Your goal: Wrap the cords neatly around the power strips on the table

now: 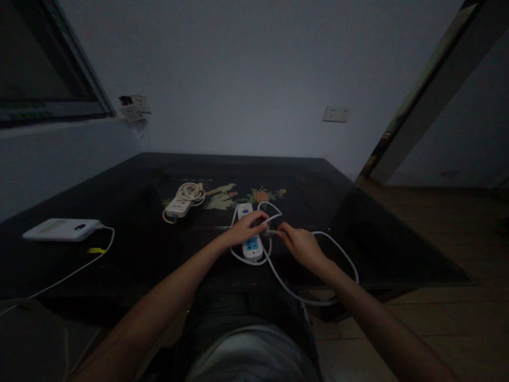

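Observation:
A white power strip (253,253) with blue socket faces lies lengthwise on the dark table. My left hand (247,227) reaches across its middle, thumb and fingers closed on the white cord near a pale piece (267,232) that may be a plug; the dimness hides its exact shape. Just to the right, my right hand (302,246) pinches the same cord, fingertips a short way from the left ones. The white power cord (296,295) loops around the strip, hangs over the table's front edge and curves back up behind my right hand.
Farther left lies a second power strip (177,208) with its cord coiled on top. A white box-shaped device (63,229) with a cable sits at the left. The glossy table (131,254) stands against a wall with sockets (337,113).

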`<state>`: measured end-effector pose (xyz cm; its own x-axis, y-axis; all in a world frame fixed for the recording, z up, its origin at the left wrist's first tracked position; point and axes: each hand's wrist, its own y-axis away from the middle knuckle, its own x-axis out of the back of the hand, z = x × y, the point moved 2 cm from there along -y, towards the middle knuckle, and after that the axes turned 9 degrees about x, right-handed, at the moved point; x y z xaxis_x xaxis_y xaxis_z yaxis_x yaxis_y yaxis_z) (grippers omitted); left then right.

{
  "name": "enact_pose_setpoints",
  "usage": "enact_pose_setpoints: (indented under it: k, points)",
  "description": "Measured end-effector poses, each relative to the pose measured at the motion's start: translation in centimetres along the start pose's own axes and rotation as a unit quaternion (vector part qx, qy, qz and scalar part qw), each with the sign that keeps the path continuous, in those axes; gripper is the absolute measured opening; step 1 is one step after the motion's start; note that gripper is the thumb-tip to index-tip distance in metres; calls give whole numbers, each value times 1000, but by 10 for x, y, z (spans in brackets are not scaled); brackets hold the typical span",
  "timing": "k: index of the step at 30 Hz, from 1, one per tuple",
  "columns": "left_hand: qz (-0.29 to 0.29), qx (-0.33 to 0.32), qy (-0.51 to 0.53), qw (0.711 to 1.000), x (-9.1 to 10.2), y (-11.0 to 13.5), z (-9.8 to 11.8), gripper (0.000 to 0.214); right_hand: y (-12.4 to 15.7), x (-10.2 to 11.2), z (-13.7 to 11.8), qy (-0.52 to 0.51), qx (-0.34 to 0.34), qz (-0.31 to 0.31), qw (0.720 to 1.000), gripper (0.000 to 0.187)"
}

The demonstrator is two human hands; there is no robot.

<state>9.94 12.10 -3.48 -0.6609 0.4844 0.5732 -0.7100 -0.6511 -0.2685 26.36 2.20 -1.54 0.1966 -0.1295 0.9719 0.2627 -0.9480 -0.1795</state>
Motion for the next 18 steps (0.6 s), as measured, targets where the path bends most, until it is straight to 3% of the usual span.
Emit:
enact_pose_setpoints:
  k: [7,14,18]
  points:
    - [-49,-57,-101,992,-4,1,-1,24,-6,-3,-9,101,4,-51,994,25]
    - [-77,-83,-46,993,10,-6,3,28,-14,-6,-7,81,-38,-14,996,23]
    - [-60,-86,-106,989,13,-15,5,20,-21,-8,-5,34,-32,1,999,20]
